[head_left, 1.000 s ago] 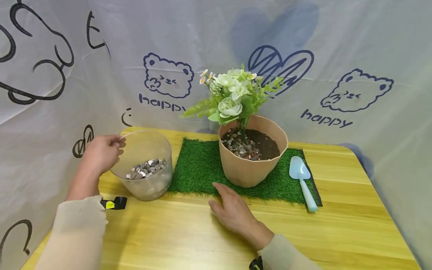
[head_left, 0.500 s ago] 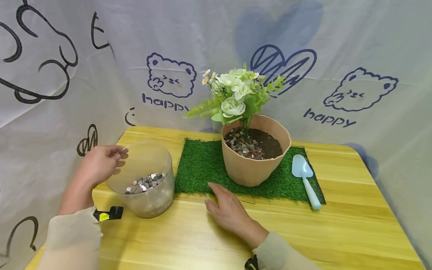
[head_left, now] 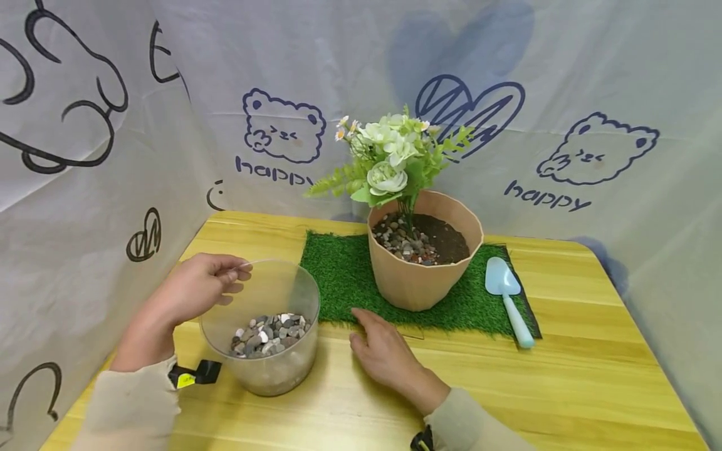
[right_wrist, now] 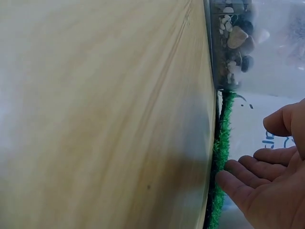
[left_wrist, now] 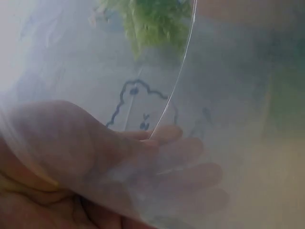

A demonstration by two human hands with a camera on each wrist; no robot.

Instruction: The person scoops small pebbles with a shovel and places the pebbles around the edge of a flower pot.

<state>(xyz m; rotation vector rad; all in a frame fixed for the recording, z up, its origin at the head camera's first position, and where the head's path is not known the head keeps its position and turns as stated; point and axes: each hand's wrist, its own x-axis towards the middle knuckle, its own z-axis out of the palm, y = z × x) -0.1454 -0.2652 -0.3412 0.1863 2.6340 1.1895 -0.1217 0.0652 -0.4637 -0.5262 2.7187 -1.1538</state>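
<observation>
My left hand pinches the rim of a clear plastic tub at its far left side. Grey and white pebbles cover the tub's bottom. Through the see-through wall, the left wrist view shows the thumb and fingers on either side of the rim. To the right of the tub, my right hand is held with relaxed, extended fingers and grips nothing. Its fingertips are by the front edge of a green turf mat. Behind it on the mat stands a peach flowerpot with soil, pebbles and white-green flowers.
A light blue trowel lies across the mat's right end, its handle toward me. All of this is on a yellow wooden table. A printed white curtain hangs close behind and along the left side.
The left hand has drawn the tub of pebbles nearer to me, then rightward toward the right hand. The right hand has hardly moved.
</observation>
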